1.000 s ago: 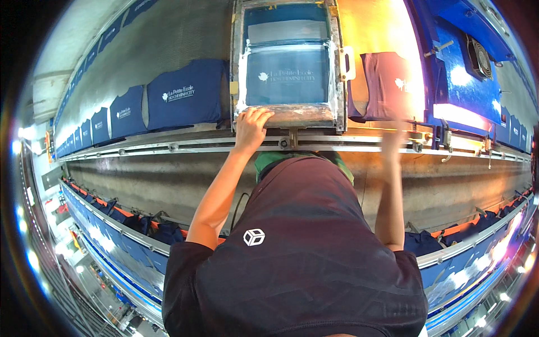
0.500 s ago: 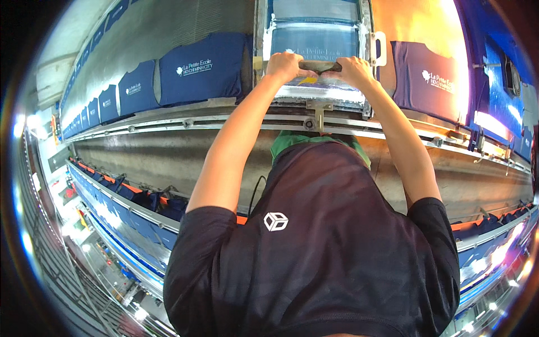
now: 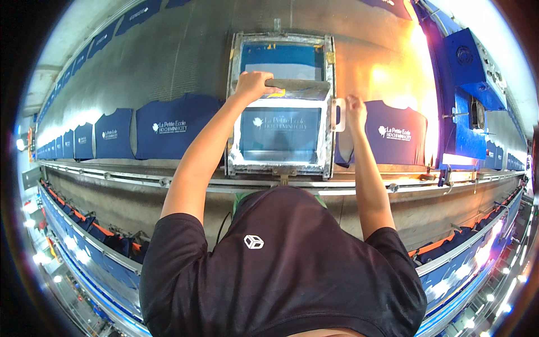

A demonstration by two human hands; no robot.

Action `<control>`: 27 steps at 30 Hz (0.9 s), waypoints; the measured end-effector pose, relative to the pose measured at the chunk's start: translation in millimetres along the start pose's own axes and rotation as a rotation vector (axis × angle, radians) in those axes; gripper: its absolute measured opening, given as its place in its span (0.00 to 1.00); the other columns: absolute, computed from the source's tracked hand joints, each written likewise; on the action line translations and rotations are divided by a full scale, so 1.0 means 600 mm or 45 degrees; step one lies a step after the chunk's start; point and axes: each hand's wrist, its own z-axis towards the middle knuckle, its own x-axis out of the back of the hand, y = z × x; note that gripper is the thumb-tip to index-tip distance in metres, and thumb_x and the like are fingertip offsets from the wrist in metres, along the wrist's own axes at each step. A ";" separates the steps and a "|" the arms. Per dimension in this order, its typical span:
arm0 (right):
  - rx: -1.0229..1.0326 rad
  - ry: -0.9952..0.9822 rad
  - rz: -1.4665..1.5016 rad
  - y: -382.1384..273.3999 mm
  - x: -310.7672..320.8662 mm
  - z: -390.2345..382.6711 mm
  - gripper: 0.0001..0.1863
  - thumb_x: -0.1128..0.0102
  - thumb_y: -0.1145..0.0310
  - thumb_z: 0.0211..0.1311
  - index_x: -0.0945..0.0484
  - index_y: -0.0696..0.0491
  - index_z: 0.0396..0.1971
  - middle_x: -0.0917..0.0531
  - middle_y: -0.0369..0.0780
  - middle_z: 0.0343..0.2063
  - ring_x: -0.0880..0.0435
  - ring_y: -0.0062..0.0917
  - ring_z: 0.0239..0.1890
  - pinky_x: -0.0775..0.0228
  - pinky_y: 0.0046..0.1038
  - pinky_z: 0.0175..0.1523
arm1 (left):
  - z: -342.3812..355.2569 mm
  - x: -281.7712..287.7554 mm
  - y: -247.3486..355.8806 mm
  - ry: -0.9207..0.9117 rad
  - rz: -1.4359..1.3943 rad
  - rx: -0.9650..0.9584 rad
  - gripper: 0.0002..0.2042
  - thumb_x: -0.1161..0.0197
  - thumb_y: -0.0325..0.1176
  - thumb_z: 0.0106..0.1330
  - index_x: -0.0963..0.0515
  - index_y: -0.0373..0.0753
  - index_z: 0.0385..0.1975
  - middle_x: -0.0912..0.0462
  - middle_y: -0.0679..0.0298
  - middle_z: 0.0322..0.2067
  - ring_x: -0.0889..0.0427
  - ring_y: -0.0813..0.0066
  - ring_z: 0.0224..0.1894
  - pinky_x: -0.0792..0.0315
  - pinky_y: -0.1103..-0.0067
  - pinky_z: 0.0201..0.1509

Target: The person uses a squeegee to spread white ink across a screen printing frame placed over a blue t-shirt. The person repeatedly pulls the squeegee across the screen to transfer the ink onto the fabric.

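A metal-framed printing screen (image 3: 231, 129) lies on a long table over a blue shirt. My left hand (image 3: 252, 84) is shut on the left end of a wooden squeegee (image 3: 300, 87), which lies across the far part of the screen. My right hand (image 3: 355, 109) hovers just right of the frame, fingers curled, beside a white handle (image 3: 338, 115) on the frame's right edge. It holds nothing that I can see. My black-shirted torso (image 3: 281, 269) fills the lower middle of the view.
Blue printed shirts lie in a row along the table: one (image 3: 174, 126) to the left, one (image 3: 396, 135) to the right. A metal rail (image 3: 140, 180) runs along the table's near edge. A blue machine (image 3: 469, 73) stands at the far right under bright light.
Half a second ago both hands gripped the squeegee. My right hand has let go and moved out past the frame's right edge, while the left stays on the squeegee.
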 end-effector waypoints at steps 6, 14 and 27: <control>-0.152 -0.293 0.620 0.034 -0.082 0.017 0.15 0.45 0.63 0.79 0.20 0.51 0.57 0.21 0.32 0.30 0.27 0.14 0.25 0.34 0.20 0.29 | -0.025 -0.007 -0.017 -0.299 -0.247 -0.039 0.20 0.29 0.38 0.56 0.14 0.52 0.52 0.11 0.58 0.46 0.13 0.54 0.48 0.21 0.65 0.53; 0.070 -0.091 0.258 -0.039 -0.055 0.008 0.12 0.45 0.63 0.74 0.16 0.54 0.42 0.13 0.49 0.38 0.14 0.45 0.41 0.24 0.40 0.48 | -0.326 -0.090 0.107 -0.111 -0.240 0.056 0.29 0.32 0.24 0.59 0.19 0.59 0.62 0.18 0.69 0.62 0.16 0.66 0.59 0.20 0.70 0.63; 0.401 0.101 0.368 -0.336 -0.240 -0.172 0.18 0.36 0.55 0.71 0.15 0.56 0.43 0.12 0.45 0.40 0.14 0.37 0.44 0.25 0.36 0.52 | -0.562 0.057 -0.167 0.161 -0.126 0.192 0.19 0.25 0.40 0.60 0.15 0.48 0.51 0.14 0.70 0.52 0.17 0.72 0.53 0.26 0.69 0.58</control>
